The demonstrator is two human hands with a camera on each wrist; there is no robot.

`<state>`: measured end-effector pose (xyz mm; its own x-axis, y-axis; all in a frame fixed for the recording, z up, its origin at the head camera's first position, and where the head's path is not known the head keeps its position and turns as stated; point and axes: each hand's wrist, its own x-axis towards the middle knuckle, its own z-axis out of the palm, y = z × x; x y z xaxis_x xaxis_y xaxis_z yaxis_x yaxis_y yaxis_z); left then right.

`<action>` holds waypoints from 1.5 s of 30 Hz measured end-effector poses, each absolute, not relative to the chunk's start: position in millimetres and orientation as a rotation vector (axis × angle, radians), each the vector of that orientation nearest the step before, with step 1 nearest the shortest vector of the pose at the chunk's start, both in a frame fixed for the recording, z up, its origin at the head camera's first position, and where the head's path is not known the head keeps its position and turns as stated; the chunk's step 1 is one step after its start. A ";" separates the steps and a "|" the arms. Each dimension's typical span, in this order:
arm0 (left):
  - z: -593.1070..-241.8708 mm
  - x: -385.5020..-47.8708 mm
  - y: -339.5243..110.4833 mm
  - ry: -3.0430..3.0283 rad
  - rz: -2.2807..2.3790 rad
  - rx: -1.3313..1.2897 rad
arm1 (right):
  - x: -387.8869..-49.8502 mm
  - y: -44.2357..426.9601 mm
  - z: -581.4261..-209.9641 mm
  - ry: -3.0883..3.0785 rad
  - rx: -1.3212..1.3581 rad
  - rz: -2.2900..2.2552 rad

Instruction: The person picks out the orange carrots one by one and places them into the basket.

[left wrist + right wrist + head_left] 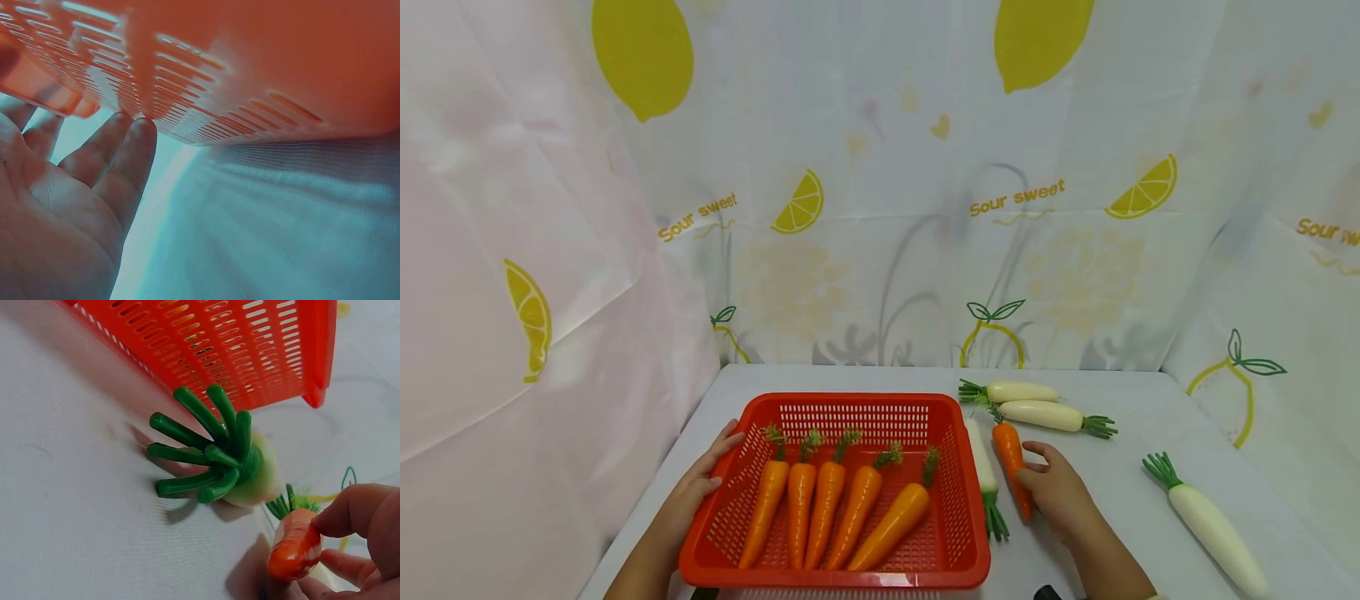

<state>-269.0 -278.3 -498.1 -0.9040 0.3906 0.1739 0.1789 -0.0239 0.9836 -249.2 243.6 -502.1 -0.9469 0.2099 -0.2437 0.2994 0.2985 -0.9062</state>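
Observation:
A red plastic basket (833,579) with slotted walls stands on the white table. Inside it lie several orange carrots (826,508) with green tops, side by side. My left hand (696,479) is at the basket's left side; in the left wrist view its fairly straight fingers (134,156) touch the slotted outer wall. Right of the basket, my right hand (1060,492) pinches another carrot (1009,454) between thumb and fingers. In the right wrist view that carrot (295,547) points its tip towards the camera. A white radish (981,458) lies between it and the basket.
Two white radishes, one upper (1021,392) and one lower (1041,414), lie behind the right hand. Another radish (1217,533) lies at the far right. A lemon-printed cloth (880,275) hangs behind the table (1120,467) and along both sides.

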 end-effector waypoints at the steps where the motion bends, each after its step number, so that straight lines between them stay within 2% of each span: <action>1: -498.0 -268.8 -278.2 2.084 2.052 0.613 | -249.1 243.6 -503.0 2.453 0.480 -1.778; 26: -498.2 -267.2 -278.2 2.109 2.025 0.641 | -243.1 237.6 -494.8 2.260 0.391 -2.044; 45: -495.9 -267.1 -277.8 2.105 2.015 0.520 | -235.0 228.5 -478.1 2.184 0.330 -2.109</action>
